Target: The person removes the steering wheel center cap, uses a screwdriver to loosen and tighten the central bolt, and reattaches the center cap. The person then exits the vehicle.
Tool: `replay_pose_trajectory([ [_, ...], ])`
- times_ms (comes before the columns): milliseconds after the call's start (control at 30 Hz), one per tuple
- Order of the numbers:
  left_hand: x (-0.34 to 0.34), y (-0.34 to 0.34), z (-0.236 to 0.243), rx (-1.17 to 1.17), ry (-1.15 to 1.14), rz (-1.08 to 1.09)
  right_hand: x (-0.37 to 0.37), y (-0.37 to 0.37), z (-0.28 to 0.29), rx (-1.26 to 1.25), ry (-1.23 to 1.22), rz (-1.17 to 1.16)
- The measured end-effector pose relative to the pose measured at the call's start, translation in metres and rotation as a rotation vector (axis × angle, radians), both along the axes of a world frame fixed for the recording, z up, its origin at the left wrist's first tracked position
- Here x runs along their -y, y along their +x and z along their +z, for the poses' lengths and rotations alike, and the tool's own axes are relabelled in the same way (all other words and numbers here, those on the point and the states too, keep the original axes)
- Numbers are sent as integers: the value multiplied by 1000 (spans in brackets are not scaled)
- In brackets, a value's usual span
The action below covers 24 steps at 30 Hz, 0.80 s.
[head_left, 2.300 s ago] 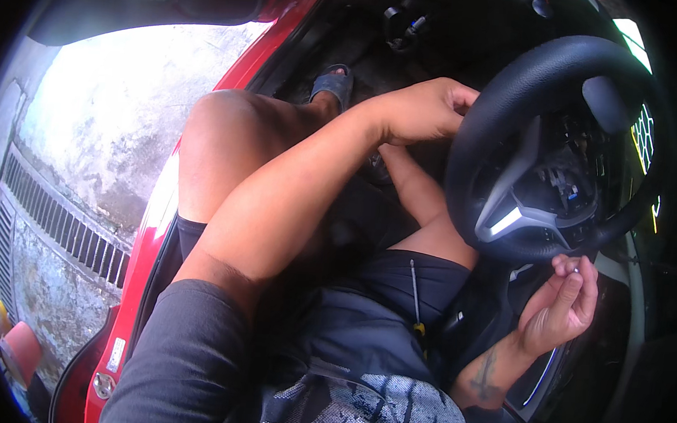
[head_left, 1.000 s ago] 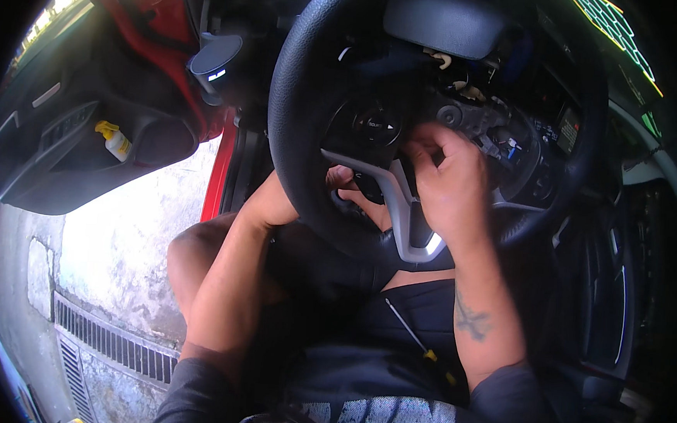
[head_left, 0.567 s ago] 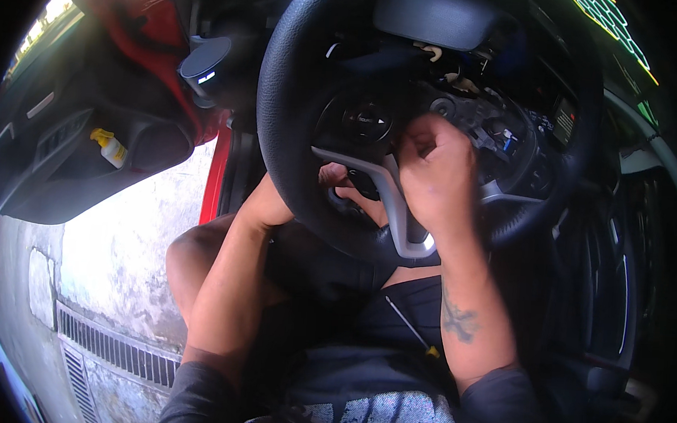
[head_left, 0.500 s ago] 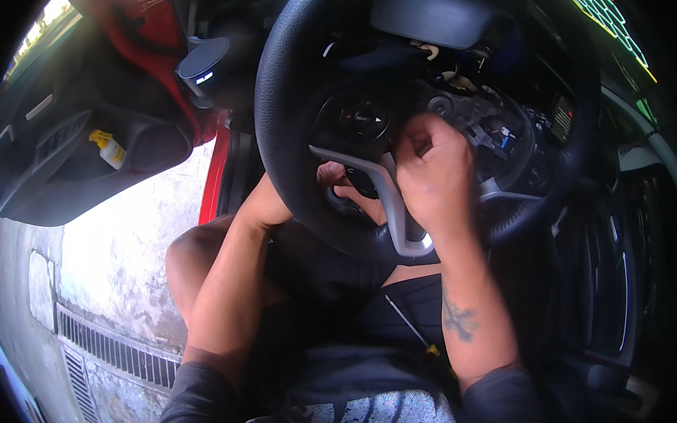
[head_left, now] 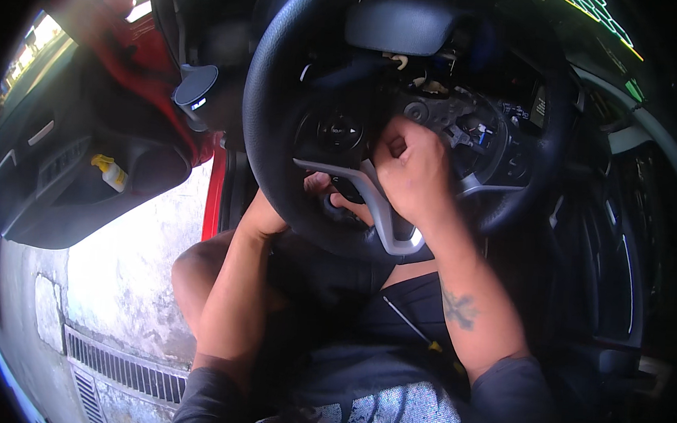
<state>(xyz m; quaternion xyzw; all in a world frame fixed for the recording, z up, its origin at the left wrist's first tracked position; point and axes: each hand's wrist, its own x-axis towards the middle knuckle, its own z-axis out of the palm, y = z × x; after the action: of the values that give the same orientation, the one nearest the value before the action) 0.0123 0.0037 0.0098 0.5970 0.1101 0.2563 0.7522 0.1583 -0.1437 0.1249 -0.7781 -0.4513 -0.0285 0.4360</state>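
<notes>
A black steering wheel [head_left: 261, 114] is in front of me, its central part partly opened to show a grey inner frame [head_left: 464, 126] and small connectors. My right hand [head_left: 412, 168] is closed at the middle of the wheel, above the silver lower spoke trim [head_left: 385, 214]. Whatever its curled fingers hold is hidden. Around the left side of the rim reaches my left hand [head_left: 270, 217]; its bent fingers show partly through the gap behind the wheel, and what they grip cannot be seen. A screwdriver [head_left: 409, 322] with a yellow-ended handle lies across my lap.
At left the red car door [head_left: 160, 84] stands open, with a white bottle with a yellow top [head_left: 111, 173] in its pocket. A round black holder [head_left: 196, 86] juts out beside the wheel. Outside lies concrete ground with a metal drain grate [head_left: 124, 365].
The view has shifted slightly, so the wheel and both hands sit a little farther left. Both hands keep about the same places on the wheel, and the screwdriver still lies in my lap.
</notes>
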Motion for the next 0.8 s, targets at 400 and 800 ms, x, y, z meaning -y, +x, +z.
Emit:
replay_pose_trajectory([
  [400,-1,8,-21,48,-149,-83,10,15,-7,717,95,153],
  [800,-17,49,-9,287,-146,54,7,23,-8,693,117,175],
])
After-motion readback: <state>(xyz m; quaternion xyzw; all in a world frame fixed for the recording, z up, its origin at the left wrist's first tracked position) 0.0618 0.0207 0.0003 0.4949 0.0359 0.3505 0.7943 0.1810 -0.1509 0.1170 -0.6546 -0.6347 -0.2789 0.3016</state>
